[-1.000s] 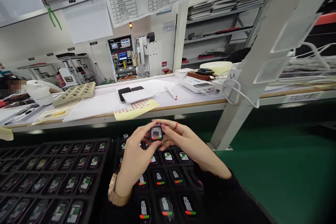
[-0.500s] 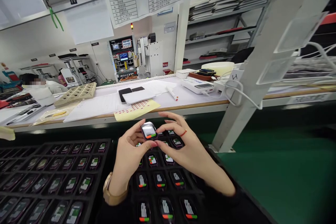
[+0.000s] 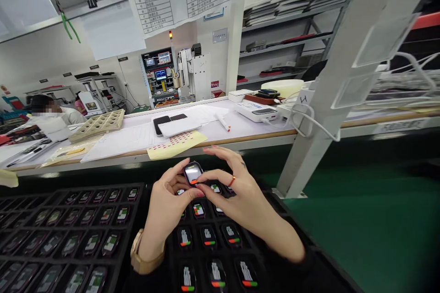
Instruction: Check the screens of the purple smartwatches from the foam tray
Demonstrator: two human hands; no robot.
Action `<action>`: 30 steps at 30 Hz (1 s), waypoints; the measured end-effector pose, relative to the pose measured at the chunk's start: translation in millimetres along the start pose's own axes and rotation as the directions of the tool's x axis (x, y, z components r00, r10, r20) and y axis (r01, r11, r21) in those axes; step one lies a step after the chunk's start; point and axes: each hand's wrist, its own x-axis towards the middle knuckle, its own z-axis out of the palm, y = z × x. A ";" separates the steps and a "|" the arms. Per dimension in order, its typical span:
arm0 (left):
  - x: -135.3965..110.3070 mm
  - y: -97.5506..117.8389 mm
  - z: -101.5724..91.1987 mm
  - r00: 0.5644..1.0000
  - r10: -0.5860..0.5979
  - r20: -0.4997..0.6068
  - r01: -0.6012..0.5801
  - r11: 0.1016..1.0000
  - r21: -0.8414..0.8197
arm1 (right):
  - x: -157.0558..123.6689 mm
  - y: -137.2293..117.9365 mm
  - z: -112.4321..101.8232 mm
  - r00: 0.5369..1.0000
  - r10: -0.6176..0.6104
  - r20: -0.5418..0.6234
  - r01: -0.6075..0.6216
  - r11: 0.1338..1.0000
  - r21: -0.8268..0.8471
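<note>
Both my hands hold one small watch body [image 3: 192, 173] with a lit screen, tilted, just above a black compartment tray [image 3: 275, 206]. My left hand [image 3: 168, 206], with a gold wristwatch on the wrist, pinches its left edge between thumb and fingers. My right hand [image 3: 237, 192], a red ring on one finger, touches the right edge with thumb and forefinger while the other fingers fan out. Below them lie several more watch bodies [image 3: 208, 236] with lit screens, one per pocket.
A second black tray [image 3: 137, 210] full of watch bodies sits to the left. Behind runs a white bench [image 3: 240, 132] with papers, a yellow sticker sheet [image 3: 177, 143], phones, a marker and a beige holed tray [image 3: 98, 123]. A white post [image 3: 323, 100] stands right; a person sits far left.
The watch body has tipped from facing me to lying tilted back and has dropped slightly toward the tray. My right fingers have loosened and spread; the view has shifted a little.
</note>
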 end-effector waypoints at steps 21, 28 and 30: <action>-1.7 -5.2 -9.5 0.953 0.258 -0.158 -0.232 0.958 0.168 | 4.4 -13.8 -19.0 0.715 0.591 -0.373 -0.401 0.784 0.474; -1.7 -4.3 -11.7 0.924 0.320 -0.209 -0.285 0.941 0.181 | 5.1 -14.1 -19.6 0.660 0.683 -0.313 -0.464 0.699 0.544; -2.2 -3.7 -12.9 0.919 0.332 -0.212 -0.295 0.937 0.187 | 5.0 -13.4 -20.4 0.646 0.703 -0.298 -0.474 0.675 0.565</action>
